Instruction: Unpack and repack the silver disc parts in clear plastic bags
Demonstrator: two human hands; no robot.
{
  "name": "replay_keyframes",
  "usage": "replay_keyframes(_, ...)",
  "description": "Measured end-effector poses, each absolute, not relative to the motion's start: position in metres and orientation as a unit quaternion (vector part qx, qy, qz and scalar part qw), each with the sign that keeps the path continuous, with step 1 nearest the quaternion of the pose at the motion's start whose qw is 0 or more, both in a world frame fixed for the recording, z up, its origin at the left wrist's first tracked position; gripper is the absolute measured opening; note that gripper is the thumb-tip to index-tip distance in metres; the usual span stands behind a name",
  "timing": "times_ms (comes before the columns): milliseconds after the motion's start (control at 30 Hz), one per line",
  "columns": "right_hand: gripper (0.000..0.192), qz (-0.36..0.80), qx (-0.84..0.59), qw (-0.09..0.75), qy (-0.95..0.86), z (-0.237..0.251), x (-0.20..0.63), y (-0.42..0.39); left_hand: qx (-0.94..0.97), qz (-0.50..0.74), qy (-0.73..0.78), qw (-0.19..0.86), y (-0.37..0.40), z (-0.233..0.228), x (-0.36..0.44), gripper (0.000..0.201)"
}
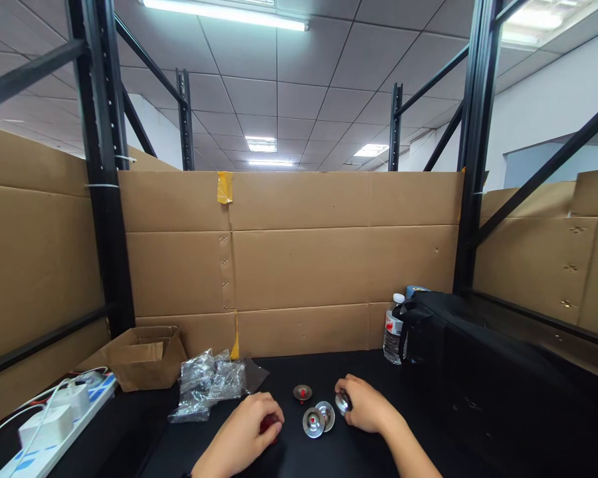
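My left hand (249, 428) curls around a dark red, rounded object (269, 423), mostly hidden by the fingers. In my right hand (363, 402) is a shiny round metal piece (343, 401), gripped at its edge by thumb and fingers. Between the hands, several small round metal dishes lie on the black tabletop. One metal dish (302, 393) with a red centre lies farther back, apart from the others. Nearer, another metal dish (313, 423) with a red centre overlaps a second shiny dish (327, 413).
Crumpled clear plastic bags (212, 382) lie left of the hands, beside an open cardboard box (144, 358). A white power strip (54, 425) with plugs is at far left. A water bottle (393, 335) stands by a black bag (458, 372). Cardboard panels (299, 265) wall the back.
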State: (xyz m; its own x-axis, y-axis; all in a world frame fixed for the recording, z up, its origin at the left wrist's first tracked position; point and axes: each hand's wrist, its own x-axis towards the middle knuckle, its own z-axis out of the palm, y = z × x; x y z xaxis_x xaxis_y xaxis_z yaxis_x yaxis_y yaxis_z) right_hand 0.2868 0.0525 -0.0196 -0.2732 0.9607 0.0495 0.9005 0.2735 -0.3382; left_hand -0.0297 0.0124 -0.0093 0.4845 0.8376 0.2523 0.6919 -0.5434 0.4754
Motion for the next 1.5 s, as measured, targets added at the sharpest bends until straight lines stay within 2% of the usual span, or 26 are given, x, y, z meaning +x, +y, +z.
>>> replay_keyframes(167,0.063,0.106,-0.632,0.078,-0.764,-0.006,0.294,0.045,0.847,0.229,0.453,0.157,0.011,-0.008,-0.03,0.017)
replay_keyframes(267,0.071,0.133,-0.558,0.123,-0.809,-0.001,0.286,0.039,0.848,0.231,0.45,0.155,0.011,-0.008,-0.029,0.017)
replay_keyframes(367,0.063,0.185,-0.482,0.158,-0.842,-0.004,0.269,0.034,0.85,0.233,0.445,0.157,0.01,-0.009,-0.027,0.017)
replay_keyframes(500,0.045,0.183,-0.476,0.128,-0.851,-0.013,0.25,0.033,0.853,0.224,0.446,0.151,0.009,-0.012,-0.024,0.016)
replay_keyframes(700,0.042,0.141,-0.514,0.125,-0.837,-0.009,0.246,0.028,0.857,0.226,0.432,0.165,0.007,-0.015,-0.017,0.016)
replay_keyframes(867,0.037,0.142,-0.502,0.218,-0.825,0.003,0.248,0.025,0.841,0.278,0.433,0.166,0.007,-0.016,-0.009,0.019)
replay_keyframes(1067,0.037,0.29,-0.41,0.408,-0.763,0.005,0.229,0.023,0.813,0.348,0.425,0.196,0.006,-0.017,-0.001,0.024)
replay_keyframes(1233,0.048,0.48,-0.288,0.443,-0.701,-0.005,0.208,0.017,0.778,0.426,0.389,0.249,0.003,-0.011,0.007,0.029)
replay_keyframes(1500,0.041,0.5,-0.248,0.563,-0.61,-0.013,0.198,0.024,0.761,0.397,0.399,0.322,0.011,-0.021,0.008,0.038)
